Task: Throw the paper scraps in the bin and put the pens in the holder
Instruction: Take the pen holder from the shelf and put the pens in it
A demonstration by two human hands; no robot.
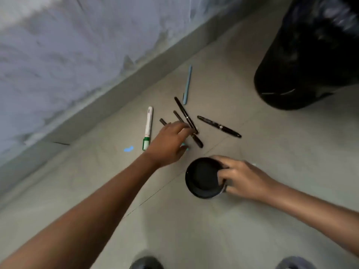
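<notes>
Several pens lie scattered on the grey floor: a white marker with a green cap (148, 127), a light blue pen (187, 84), a black pen off to the right (219, 126), and a crossed cluster of black pens (186, 115). My left hand (168, 143) reaches over that cluster, its fingers curled on the black pens; the grip itself is blurred. My right hand (245, 177) grips the rim of the round black pen holder (202, 177), which stands on the floor just right of my left hand. Something small and teal shows under my left hand.
A black bin lined with a black bag (308, 55) stands at the upper right. A grey wall with a skirting (81, 105) runs diagonally along the left. A small blue scrap (128, 148) lies left of the marker. My shoes (146, 263) show at the bottom edge.
</notes>
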